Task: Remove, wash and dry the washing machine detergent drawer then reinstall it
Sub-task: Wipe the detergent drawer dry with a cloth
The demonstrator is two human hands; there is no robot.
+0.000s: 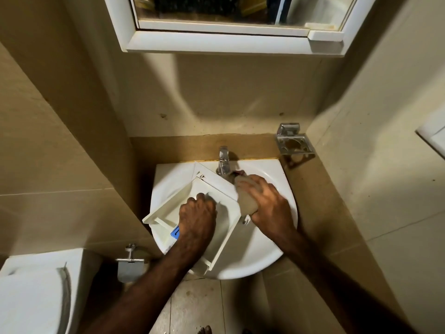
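Left hand [197, 219] — fingers curled inside detergent drawer [216, 189] | right hand [267, 201] — grips pale sponge [246, 201] | sink [265, 256], tap [224, 160] far

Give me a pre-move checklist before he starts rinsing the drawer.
1. Detergent drawer over the sink: ok, lying tilted across the basin.
2. Left hand steadying the drawer: ok, pressed inside it.
3. Right hand grip on the beige scrubber: ok, at the drawer's right edge.
4. Tap running: cannot tell, no stream visible.
5. Blue insert still fitted: ok, partly hidden by the left wrist.
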